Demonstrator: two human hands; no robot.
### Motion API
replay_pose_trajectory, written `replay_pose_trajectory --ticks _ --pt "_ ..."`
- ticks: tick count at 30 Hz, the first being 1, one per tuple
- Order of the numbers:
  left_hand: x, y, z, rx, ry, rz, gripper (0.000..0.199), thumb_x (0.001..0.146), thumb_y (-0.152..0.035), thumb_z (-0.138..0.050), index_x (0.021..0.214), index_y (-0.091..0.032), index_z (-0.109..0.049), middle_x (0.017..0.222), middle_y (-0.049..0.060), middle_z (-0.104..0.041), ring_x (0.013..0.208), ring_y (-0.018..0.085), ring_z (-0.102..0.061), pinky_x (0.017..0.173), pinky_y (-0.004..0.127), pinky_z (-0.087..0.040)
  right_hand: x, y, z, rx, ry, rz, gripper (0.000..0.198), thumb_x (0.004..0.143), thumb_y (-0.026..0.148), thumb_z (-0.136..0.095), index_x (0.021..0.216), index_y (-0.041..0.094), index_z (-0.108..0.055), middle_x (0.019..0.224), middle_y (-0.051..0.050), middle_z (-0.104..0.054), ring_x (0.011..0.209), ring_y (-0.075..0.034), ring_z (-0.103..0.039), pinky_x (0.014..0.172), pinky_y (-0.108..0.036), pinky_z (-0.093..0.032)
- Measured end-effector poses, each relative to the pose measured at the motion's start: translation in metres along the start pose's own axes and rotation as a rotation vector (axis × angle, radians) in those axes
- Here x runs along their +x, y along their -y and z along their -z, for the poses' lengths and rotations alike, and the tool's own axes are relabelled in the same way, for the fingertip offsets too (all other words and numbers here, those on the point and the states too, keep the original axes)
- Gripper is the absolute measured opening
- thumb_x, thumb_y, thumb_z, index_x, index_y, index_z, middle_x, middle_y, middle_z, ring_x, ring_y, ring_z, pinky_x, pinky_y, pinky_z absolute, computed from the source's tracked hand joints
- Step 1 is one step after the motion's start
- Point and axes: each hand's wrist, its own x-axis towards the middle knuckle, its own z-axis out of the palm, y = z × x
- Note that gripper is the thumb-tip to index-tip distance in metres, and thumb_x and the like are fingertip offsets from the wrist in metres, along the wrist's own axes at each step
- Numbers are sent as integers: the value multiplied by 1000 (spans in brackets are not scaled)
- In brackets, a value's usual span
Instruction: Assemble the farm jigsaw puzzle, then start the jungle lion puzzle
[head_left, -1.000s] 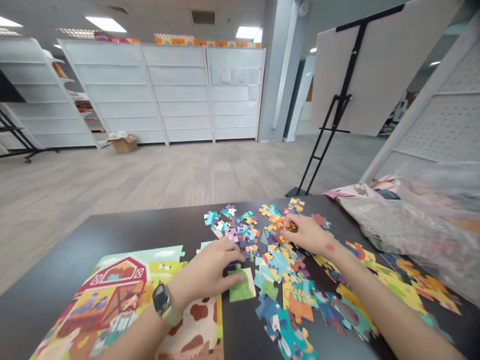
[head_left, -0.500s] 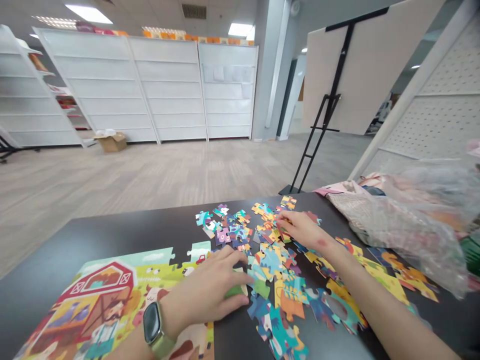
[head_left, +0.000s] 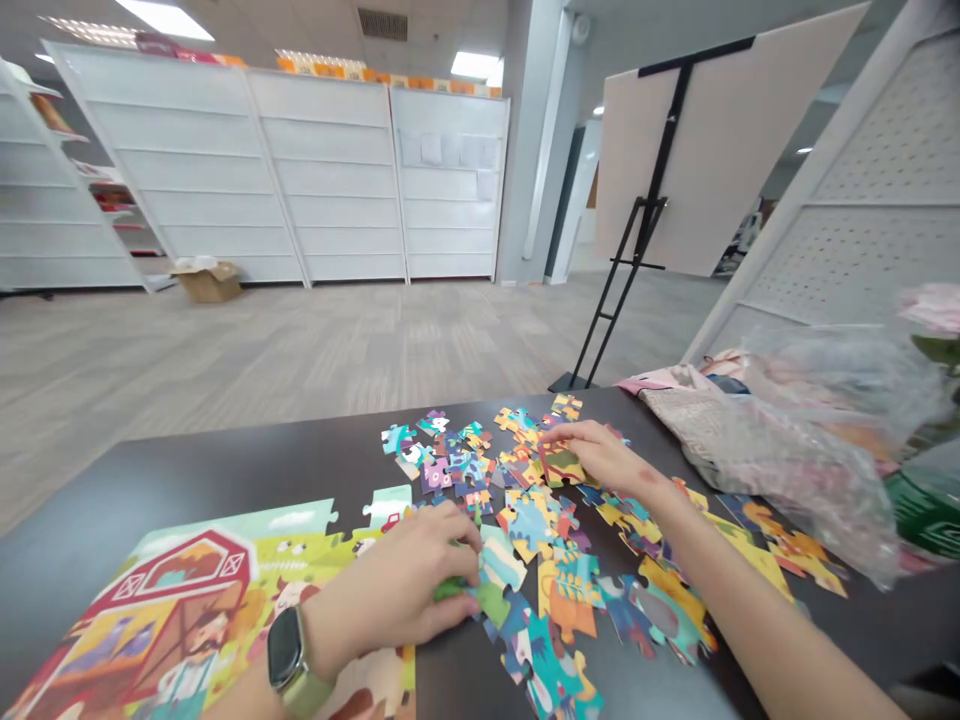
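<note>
My left hand (head_left: 427, 570), wearing a watch (head_left: 286, 645), is closed around a green puzzle piece (head_left: 450, 588) that its fingers partly hide. Beneath that forearm lies the partly joined farm puzzle (head_left: 187, 590), with a red barn, a farmer and a cow. At the far side of the loose pieces, my right hand (head_left: 600, 455) grips a red, yellow and green puzzle piece (head_left: 560, 462) by its edge. Between the hands spread many colourful puzzle pieces (head_left: 529, 520), some overlapping. A pale blue and green piece (head_left: 501, 560) lies just right of my left fingers.
More puzzle pieces (head_left: 799, 540) lie beyond my right forearm. Plastic-wrapped bags (head_left: 810, 450) and a green bottle (head_left: 926, 505) crowd the right side of the dark table (head_left: 247, 460). An easel with a board (head_left: 630, 240) stands behind, and white shelves (head_left: 330, 190) line the back.
The piece at my right hand now shows more of its printed face. My left fingers have shifted slightly around the green piece. The whole view has turned a little to the right.
</note>
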Motion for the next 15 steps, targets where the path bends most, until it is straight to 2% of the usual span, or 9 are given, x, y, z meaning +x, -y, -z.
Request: replay_pose_trajectory --ticks 5,9,12,15 --pt "0 -1 -1 -10 4 5 10 88 -30 -72 90 -23 -65 113 1 -64 106 24 -58 88 38 -47 -2 1 4 78 -18 -37 42 72 23 -44 94 20 -80 88 -3 -76 77 -21 -65 74 -31 -49" --pt "1 -4 -1 -16 -14 27 25 85 -29 -74 108 -26 -64 124 2 -63 113 27 -57 95 45 -46 -1 2 6 161 -80 -61 32 70 25 -51 86 21 -78 71 -1 -70 66 -19 -60 66 -30 -48" --pt "2 -6 -1 -22 -9 25 44 84 -30 -72 126 -30 -59 137 2 -59 122 30 -53 103 51 -44 0 2 11 264 -199 -70 34 75 30 -50 96 19 -73 80 -5 -71 70 -20 -64 67 -31 -50" --pt "2 -7 -1 -24 8 28 55 83 -30 -71 135 -31 -54 142 2 -57 127 31 -51 107 54 -42 0 3 17 350 -317 -69 41 80 34 -44 111 16 -65 93 -12 -72 78 -23 -67 69 -33 -53"
